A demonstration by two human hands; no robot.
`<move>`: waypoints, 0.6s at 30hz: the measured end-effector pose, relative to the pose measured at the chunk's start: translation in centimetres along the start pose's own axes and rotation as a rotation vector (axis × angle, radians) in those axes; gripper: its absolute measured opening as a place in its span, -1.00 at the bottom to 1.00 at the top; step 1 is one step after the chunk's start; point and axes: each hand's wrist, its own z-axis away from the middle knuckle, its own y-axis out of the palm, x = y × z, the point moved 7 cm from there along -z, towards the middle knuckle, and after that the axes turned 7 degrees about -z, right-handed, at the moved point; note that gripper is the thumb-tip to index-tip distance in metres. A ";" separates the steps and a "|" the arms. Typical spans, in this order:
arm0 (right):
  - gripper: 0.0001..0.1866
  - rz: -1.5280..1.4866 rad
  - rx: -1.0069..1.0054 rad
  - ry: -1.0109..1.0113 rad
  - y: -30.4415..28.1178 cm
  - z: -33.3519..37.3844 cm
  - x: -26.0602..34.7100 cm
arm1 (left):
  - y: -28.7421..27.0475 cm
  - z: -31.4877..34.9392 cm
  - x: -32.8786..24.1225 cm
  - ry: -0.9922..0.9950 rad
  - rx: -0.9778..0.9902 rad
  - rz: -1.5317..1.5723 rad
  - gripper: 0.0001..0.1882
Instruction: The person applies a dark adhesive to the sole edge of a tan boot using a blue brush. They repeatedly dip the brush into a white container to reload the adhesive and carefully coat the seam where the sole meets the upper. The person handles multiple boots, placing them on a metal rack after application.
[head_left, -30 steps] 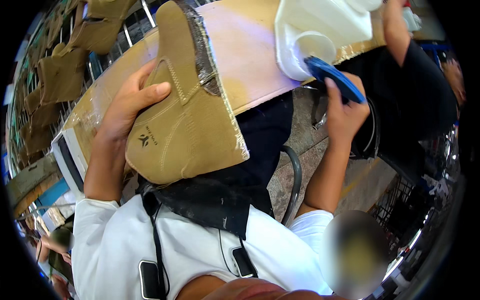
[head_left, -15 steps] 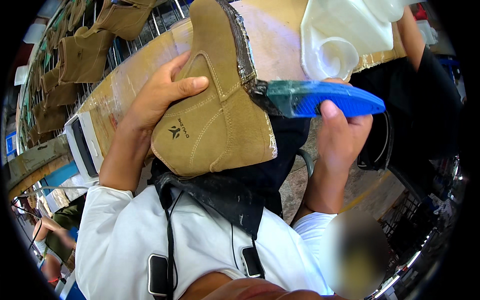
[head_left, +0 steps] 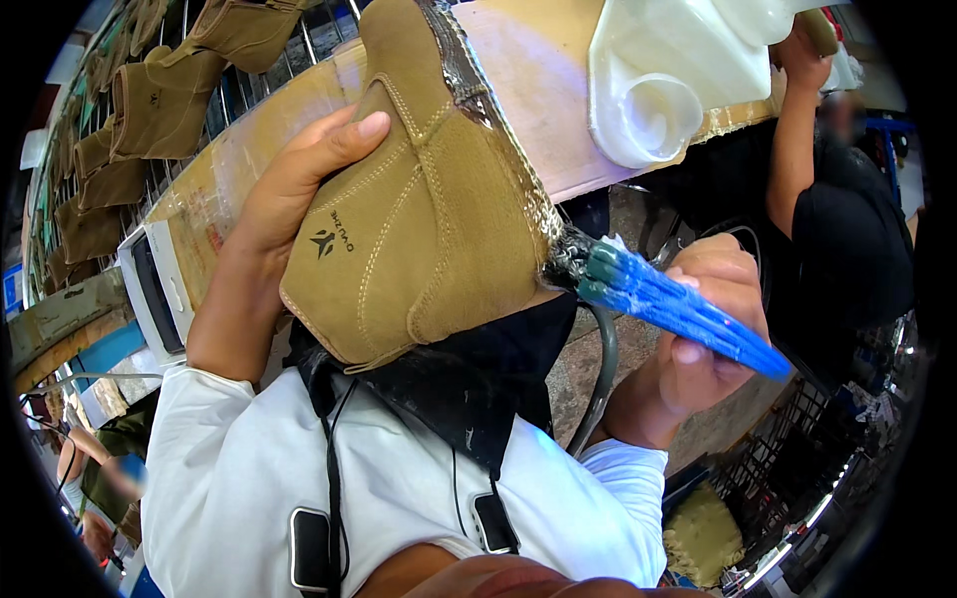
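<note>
My left hand [head_left: 274, 224] grips a tan suede boot upper [head_left: 429, 199], held up close with its glue-smeared bottom edge turned to the right. My right hand [head_left: 698, 344] holds a blue-handled brush [head_left: 663, 299] whose wet dark bristles touch the lower end of that shiny edge. A black apron and white sleeves lie below the boot.
A cut white plastic jug [head_left: 663, 80] stands on the board-covered bench [head_left: 543, 90] behind. More tan boots [head_left: 159, 105] hang on a rack at upper left. Another person in black [head_left: 847, 229] works at the right. A dark hose [head_left: 598, 389] curves down beside my right wrist.
The right hand brought the brush from the jug down to the boot's edge. The left hand pulled the boot nearer and turned it more upright.
</note>
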 end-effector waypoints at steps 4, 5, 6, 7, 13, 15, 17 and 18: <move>-0.72 0.153 0.010 -0.113 0.4 -0.8 1.6 | 0.4 0.6 -0.2 -0.011 -0.022 0.120 -0.61; -0.80 0.194 0.009 -0.121 0.6 -1.0 2.0 | 0.5 0.7 -0.3 -0.009 -0.030 0.142 -0.61; -0.81 0.197 -0.006 -0.142 0.8 -1.1 2.3 | 0.6 0.8 -0.2 -0.015 -0.026 0.178 -0.61; -0.82 0.199 -0.021 -0.162 0.9 -1.2 2.5 | 0.7 0.9 -0.2 -0.021 -0.022 0.214 -0.60; -0.83 0.236 -0.001 -0.212 1.3 -2.7 3.6 | 1.5 1.6 -0.1 -0.076 0.002 0.321 -0.60; -0.83 0.226 -0.014 -0.211 1.4 -3.0 3.8 | 1.6 1.7 0.0 -0.095 0.011 0.358 -0.60; -0.83 0.209 -0.011 -0.222 1.6 -3.4 3.9 | 1.5 1.9 0.0 -0.084 -0.004 0.375 -0.61; -0.83 0.205 -0.007 -0.230 1.6 -3.5 4.0 | 1.5 1.9 0.1 -0.091 0.002 0.384 -0.61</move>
